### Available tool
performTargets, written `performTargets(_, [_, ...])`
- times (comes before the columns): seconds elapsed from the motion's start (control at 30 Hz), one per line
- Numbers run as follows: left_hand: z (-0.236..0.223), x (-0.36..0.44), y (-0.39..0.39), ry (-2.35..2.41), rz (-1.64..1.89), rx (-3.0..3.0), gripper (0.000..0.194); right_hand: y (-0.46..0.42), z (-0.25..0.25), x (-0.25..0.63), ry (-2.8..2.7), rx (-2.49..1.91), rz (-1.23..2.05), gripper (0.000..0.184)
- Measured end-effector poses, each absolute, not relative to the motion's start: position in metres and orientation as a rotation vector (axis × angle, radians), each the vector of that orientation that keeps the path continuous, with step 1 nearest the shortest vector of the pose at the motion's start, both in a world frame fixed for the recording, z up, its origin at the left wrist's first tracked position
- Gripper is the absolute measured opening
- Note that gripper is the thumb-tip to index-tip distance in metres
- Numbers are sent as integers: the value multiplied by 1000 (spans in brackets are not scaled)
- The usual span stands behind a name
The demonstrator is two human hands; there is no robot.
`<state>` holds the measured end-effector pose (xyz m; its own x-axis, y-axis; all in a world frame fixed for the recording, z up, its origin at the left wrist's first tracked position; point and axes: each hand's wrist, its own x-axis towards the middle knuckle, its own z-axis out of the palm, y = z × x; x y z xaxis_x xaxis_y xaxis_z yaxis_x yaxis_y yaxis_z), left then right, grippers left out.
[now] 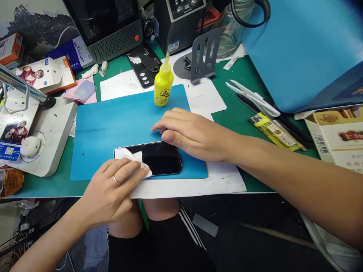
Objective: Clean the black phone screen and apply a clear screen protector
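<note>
A smartphone (163, 158) with a dark screen lies flat on a blue work mat (113, 121). My left hand (113, 185), a ring on one finger, is closed on a folded white wipe (146, 170) and presses it over the left end of the screen. Beyond the phone's far right edge, my right hand (190, 132) hovers or rests with loosely bent fingers and holds nothing; whether its thumb touches the phone I cannot tell. Farther back on the mat stands a yellow dropper bottle (163, 87) with a thin nozzle.
A phone back cover (144, 64) and a grey metal stand (205, 56) are behind the bottle. White tweezers (255, 98) and a yellow packet (275, 130) lie right. A white lamp base (53, 136) stands left. A large blue panel (306, 49) leans in at the upper right.
</note>
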<state>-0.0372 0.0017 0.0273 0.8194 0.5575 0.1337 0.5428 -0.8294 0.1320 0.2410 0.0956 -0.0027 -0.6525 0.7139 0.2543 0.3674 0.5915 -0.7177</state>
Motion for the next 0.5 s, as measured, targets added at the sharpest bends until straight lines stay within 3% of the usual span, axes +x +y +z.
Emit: performTargets(0.5, [21,-42,3,966,296,2909,63,96,-2,242,-2292,-862,876,69])
